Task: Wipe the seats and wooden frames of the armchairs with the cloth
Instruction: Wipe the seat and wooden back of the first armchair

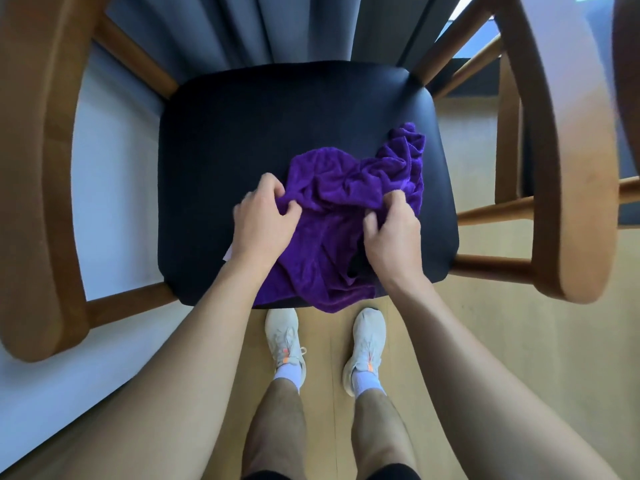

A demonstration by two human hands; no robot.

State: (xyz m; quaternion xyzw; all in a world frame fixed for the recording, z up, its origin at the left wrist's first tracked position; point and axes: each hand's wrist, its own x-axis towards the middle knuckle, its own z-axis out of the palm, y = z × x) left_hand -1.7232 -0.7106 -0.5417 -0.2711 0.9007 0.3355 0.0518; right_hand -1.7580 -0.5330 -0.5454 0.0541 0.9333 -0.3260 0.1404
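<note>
The purple cloth [341,216] is lying crumpled on the front half of the black seat [263,133] of the armchair, with its near edge hanging over the seat's front rim. The left hand [263,220] is pinching a fold at the cloth's left edge, while the right hand [393,233] is gripping a bunched fold on its right side. The wooden armrests [568,161] are flanking the seat, and both white shoes [284,337] are standing on the wood floor [485,341] just below.

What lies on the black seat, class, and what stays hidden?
A crumpled purple cloth lies on the black seat, gripped by the left hand and right hand. The seat under it is covered.
</note>
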